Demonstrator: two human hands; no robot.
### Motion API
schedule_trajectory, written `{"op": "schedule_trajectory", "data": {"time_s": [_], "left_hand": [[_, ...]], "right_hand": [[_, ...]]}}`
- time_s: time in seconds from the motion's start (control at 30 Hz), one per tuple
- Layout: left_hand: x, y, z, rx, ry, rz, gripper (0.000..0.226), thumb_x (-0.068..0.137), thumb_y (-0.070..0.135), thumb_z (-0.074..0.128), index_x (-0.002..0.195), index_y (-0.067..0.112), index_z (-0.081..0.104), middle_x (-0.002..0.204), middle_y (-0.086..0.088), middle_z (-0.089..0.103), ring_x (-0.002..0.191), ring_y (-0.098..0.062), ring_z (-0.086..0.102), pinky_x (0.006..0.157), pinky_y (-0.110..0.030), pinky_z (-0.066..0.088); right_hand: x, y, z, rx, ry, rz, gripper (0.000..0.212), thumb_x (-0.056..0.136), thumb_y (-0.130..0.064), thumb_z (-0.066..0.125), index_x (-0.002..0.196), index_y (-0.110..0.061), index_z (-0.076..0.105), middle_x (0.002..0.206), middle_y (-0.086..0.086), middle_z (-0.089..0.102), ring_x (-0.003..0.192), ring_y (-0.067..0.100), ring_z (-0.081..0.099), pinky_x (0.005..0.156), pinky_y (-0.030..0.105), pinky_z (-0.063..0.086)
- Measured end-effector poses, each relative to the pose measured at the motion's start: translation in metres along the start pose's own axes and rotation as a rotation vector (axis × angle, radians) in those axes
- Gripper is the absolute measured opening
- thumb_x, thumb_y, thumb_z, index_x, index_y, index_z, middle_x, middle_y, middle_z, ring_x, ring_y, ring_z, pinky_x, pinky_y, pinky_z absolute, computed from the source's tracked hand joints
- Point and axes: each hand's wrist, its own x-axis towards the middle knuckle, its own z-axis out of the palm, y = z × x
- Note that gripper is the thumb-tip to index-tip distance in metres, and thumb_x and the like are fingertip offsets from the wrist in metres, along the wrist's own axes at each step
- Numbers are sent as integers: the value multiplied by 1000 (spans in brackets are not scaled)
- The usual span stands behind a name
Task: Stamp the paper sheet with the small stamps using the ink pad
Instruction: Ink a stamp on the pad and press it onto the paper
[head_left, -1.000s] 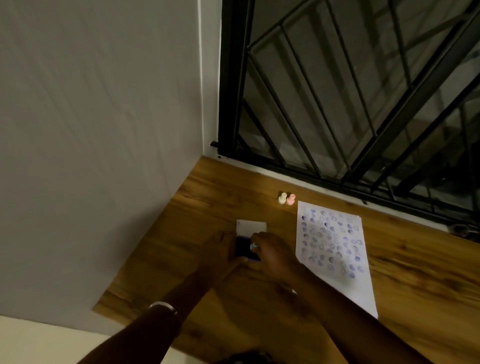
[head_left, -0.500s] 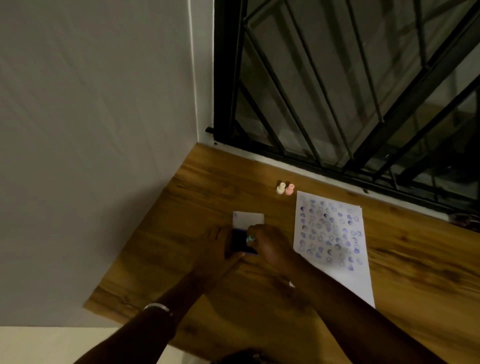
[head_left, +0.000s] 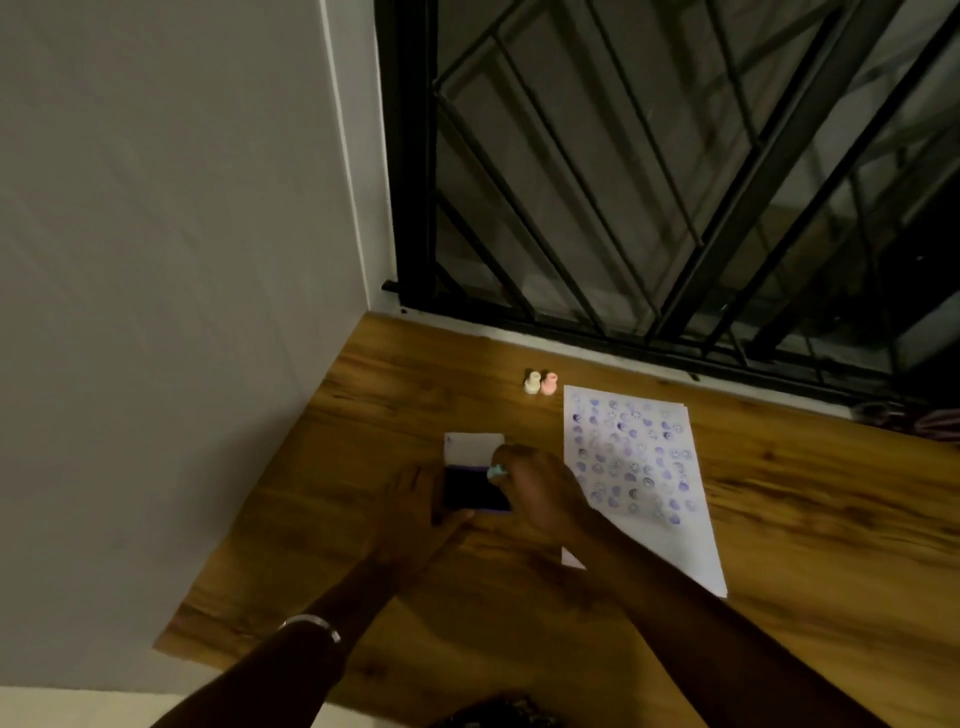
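The right hand pinches a small pale-green stamp between curled fingertips, over the far right corner of the ink pad; whether its face touches the ink cannot be told. The left hand holds the pad's left and near edges, thumb curled under its near side.

The pad is a dark rectangular tray with a matte, blue-black surface, lying flat, its long axis across the table. Its white lid lies open beyond it, touching the far edge.

Just right of the hands lies the white sheet, long axis running away from the person, covered in rows of round purple prints. Near its far left corner two knob-shaped stamps stand upright, touching: one cream, one pink.

The table is glossy wood-grain.
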Motion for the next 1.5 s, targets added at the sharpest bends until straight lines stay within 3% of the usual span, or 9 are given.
{"op": "schedule_trajectory", "data": {"time_s": [0.13, 0.27, 0.43, 0.63, 0.93, 1.2, 1.5], "left_hand": [[-2, 7, 4, -60, 3, 52, 69, 80, 72, 46, 133, 29, 42, 129, -3, 51, 115, -22, 52, 91, -38, 49], [-6, 47, 19, -88, -83, 176, 57, 86, 71, 38, 133, 38, 36, 138, 3, 45, 124, -15, 45, 101, -34, 45], [-11, 121, 51, 39, -176, 380, 45, 90, 62, 37, 120, 32, 51, 120, 3, 60, 104, -19, 58, 85, -31, 48], [-13, 186, 85, 121, -430, 465, 52, 90, 50, 49, 133, 21, 41, 132, -7, 52, 118, -27, 52, 101, -41, 43], [-8, 219, 108, 302, -499, 505, 61, 91, 42, 56, 138, 10, 34, 137, -17, 46, 124, -34, 47, 105, -45, 39], [-3, 221, 116, 320, -500, 518, 61, 89, 42, 56, 137, 9, 36, 140, -19, 44, 129, -35, 43, 105, -47, 38], [-5, 220, 122, 320, -487, 520, 63, 91, 41, 56, 140, 9, 33, 144, -19, 40, 131, -34, 41, 107, -47, 38]], "right_hand": [[-21, 37, -15, -37, 36, 84, 20, 93, -25, 57, 109, -14, 63, 105, 10, 71, 93, 25, 67, 79, 37, 56], [-57, 84, -30, -98, 70, 248, 19, 93, -30, 55, 108, -18, 61, 102, 4, 69, 91, 23, 66, 79, 35, 55], [-103, 140, -49, -203, 53, 396, 14, 94, -29, 51, 99, -17, 57, 92, 6, 68, 75, 18, 61, 64, 29, 50], [-131, 173, -60, -249, 34, 504, 25, 98, -38, 44, 100, -18, 59, 87, 5, 67, 71, 20, 63, 66, 36, 55], [-134, 186, -62, -287, 13, 461, 30, 98, -39, 41, 110, -18, 59, 99, 5, 68, 77, 20, 64, 66, 32, 56], [-130, 200, -54, -538, -132, 291, 37, 101, -42, 36, 118, -13, 52, 102, 7, 69, 83, 23, 68, 71, 35, 59], [-116, 212, -60, -279, -152, 377, 32, 93, -39, 57, 109, -11, 57, 104, 6, 67, 87, 18, 65, 75, 28, 56]]}}
